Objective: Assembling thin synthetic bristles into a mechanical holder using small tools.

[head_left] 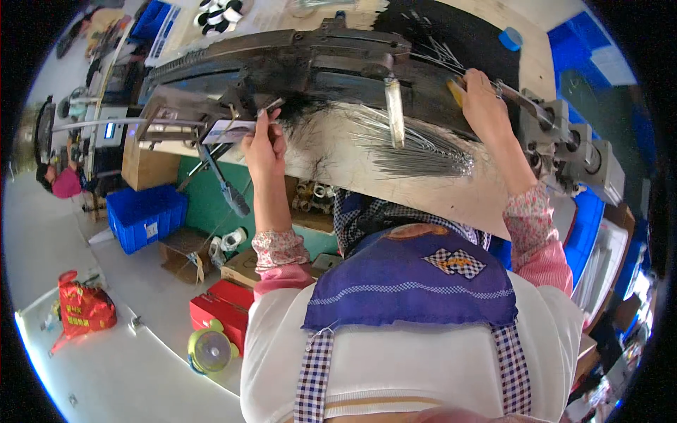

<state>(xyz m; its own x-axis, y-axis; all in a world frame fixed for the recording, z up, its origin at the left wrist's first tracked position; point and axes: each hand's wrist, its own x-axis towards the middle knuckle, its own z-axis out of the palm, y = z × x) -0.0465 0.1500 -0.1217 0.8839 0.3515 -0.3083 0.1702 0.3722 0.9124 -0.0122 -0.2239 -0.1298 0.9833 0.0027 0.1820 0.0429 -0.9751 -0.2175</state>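
A long dark metal machine (345, 81) stretches across the bench in front of me. My left hand (266, 144) is at its near left edge, thumb and fingers pinched together around something too small to make out. Loose black bristles (289, 88) lie on the machine just beyond those fingers. At the machine's right end, my right hand (486, 106) is closed over a yellow handle (455, 92), which is partly hidden by the fingers. Between my hands a bundle of thin metal wires (423, 151) rests on the bench, below a tape-wrapped lever (395, 113).
More wires (437, 49) lie on a black mat at the far right, near a blue tape roll (510, 39). Grey motor housings (578, 148) stand right of my right hand. A blue crate (147, 215), a red box (222, 310) and a small fan (211, 350) are on the left floor.
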